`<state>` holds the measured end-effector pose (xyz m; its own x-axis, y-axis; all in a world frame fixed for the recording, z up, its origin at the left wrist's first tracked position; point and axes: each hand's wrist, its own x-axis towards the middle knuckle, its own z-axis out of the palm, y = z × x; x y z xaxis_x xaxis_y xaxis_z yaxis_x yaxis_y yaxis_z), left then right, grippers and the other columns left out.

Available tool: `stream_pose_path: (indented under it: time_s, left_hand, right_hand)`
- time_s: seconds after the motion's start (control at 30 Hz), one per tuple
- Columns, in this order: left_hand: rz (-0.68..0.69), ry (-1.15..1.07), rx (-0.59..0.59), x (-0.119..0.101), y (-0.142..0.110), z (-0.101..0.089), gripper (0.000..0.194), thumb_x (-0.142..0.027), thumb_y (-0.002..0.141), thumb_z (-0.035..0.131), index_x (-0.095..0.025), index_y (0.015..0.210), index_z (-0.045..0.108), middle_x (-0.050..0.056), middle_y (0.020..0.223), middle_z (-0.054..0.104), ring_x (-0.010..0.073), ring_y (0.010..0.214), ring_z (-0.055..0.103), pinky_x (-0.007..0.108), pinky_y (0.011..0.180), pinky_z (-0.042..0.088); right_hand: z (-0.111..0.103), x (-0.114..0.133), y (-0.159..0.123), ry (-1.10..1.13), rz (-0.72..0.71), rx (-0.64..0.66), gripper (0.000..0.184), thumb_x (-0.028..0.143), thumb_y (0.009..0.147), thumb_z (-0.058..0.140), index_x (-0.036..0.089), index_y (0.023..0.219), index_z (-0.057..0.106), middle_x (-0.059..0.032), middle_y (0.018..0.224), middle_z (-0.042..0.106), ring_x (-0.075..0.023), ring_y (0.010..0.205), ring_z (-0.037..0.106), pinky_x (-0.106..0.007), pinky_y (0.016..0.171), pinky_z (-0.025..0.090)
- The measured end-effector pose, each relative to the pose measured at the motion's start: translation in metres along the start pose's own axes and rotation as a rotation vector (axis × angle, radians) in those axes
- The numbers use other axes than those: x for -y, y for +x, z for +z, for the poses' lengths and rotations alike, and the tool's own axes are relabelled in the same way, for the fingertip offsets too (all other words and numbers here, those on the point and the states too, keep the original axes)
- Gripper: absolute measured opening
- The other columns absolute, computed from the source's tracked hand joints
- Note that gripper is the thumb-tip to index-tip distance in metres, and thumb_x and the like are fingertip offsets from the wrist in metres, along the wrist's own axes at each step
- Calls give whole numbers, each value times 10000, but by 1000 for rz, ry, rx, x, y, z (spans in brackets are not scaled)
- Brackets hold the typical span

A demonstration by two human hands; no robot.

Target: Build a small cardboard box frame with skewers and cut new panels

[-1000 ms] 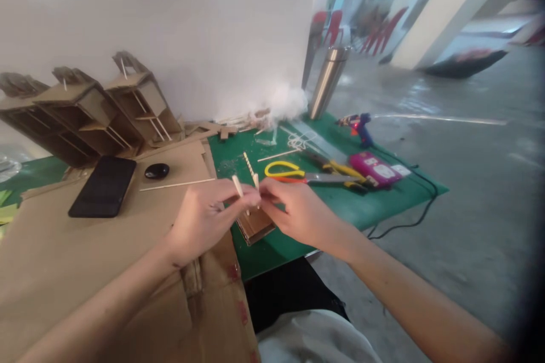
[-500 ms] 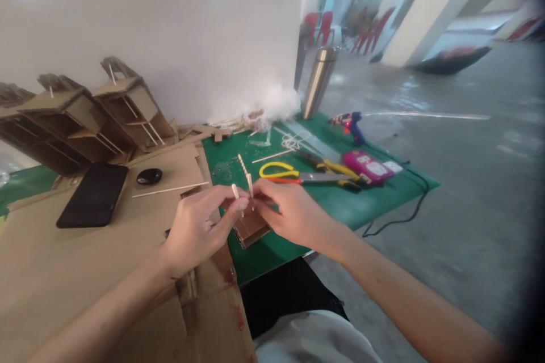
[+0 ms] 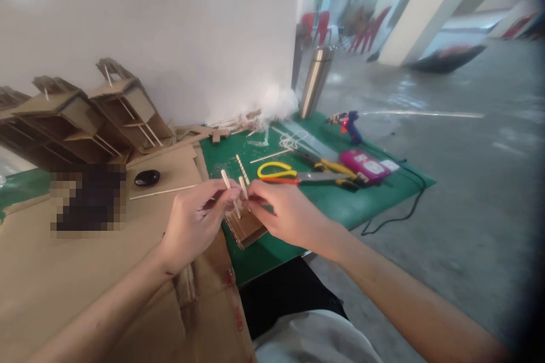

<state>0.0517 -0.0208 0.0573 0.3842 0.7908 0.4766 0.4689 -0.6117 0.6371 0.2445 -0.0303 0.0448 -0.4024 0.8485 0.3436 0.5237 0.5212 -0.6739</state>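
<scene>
Two short pale wooden sticks stand up from a small cardboard piece (image 3: 243, 232) on the green table. My left hand (image 3: 198, 215) is closed, thumb and fingers pinching the left stick (image 3: 225, 179). Beside it, my right hand (image 3: 285, 204) pinches the right stick (image 3: 243, 186) between thumb and fingertips. The fingertips of both hands are close together and hide part of the sticks. Just beyond them lies a spiral-striped stick (image 3: 240, 165). Scissors (image 3: 276, 172) with yellow and orange handles rest behind my right hand.
Pliers (image 3: 340, 169), a magenta box (image 3: 366, 163), a glue gun (image 3: 349, 126) and a steel flask (image 3: 315, 82) stand to the right. Cardboard models (image 3: 131, 108) line the back left. A black oval object (image 3: 147, 178) and a thin stick (image 3: 162, 191) lie on the cardboard sheet (image 3: 106, 272).
The view has shifted, so the table things sit farther left. The left stick leans more to the left, and the tops of the two sticks have moved lower and left with my hands.
</scene>
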Motion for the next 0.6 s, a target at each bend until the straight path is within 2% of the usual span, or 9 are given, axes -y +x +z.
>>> stream_pose_path:
  time_s: [0.13,0.43,0.6]
  left_hand:
    - [1,15,9,2,1,1,231,-355,949,561,-201,849,702,-1,689,702,128,594,654,216,561,497]
    - [76,47,-8,0,-1,3,149,-265,943,572,-199,880,689,18,795,733,141,687,682,247,639,523]
    - [127,74,7,0,1,0,118,-257,935,587,-206,870,671,3,757,724,126,637,653,238,619,509]
  right_hand:
    - [1,-1,0,16,4,0,106,159,918,512,203,826,538,-32,784,687,-159,693,648,-233,606,404]
    - [-1,0,-1,30,17,18,125,165,922,491,201,802,489,-25,727,642,-159,669,623,-237,599,404]
    - [0,-2,-1,33,11,15,123,175,926,480,204,806,474,-17,725,618,-153,670,612,-233,604,410]
